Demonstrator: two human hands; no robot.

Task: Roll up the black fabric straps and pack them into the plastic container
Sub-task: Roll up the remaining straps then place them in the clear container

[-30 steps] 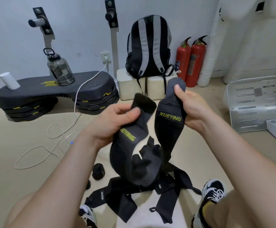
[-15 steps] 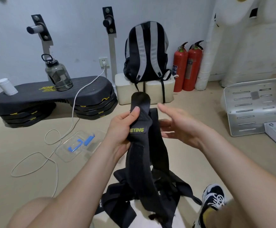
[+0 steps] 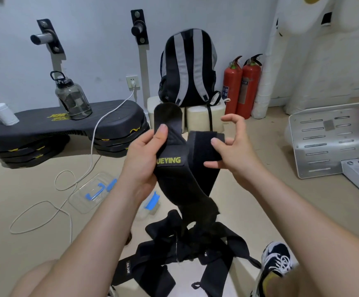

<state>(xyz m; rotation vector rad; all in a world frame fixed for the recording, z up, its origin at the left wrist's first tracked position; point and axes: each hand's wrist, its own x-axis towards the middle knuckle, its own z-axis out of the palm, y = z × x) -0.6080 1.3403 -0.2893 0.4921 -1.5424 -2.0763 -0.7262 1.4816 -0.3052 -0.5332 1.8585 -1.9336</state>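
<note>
Black strap (image 3: pixel 174 181) is up in the air between both hands, well above the floor (image 3: pixel 24 189). The left hand (image 3: pixel 144 161) grips one end of it, thumb pressed flat on the front just above the yellow "UEYING" lettering, the other fingers wrapped round the back. The rounded tip sticks up past the thumb.

The right hand (image 3: pixel 236 153) has the other end, which is folded over at the top. Its fingers (image 3: pixel 215 142) pinch that fold, with one finger lifted and curled clear of the fabric. Below the hands the two sides run down and meet in a bunched bit. Can't tell if it's one long piece or two.

Right under that is the pile (image 3: pixel 170 260) of more black straps, all tangled, close to the person's legs, with a shoe (image 3: pixel 277 260) just beside it on the right.

The container (image 3: pixel 84 202) is clear plastic with blue clips, lying on the floor left of the left forearm, near a white cable (image 3: pixel 93 146). Another blue clip shows just past that forearm, partly hidden.

Further back there's a dark step (image 3: pixel 67 125) with a bottle (image 3: pixel 72 97) on it, a backpack (image 3: pixel 188 67) on pale blocks, and two red extinguishers (image 3: pixel 242 86) by the wall.
</note>
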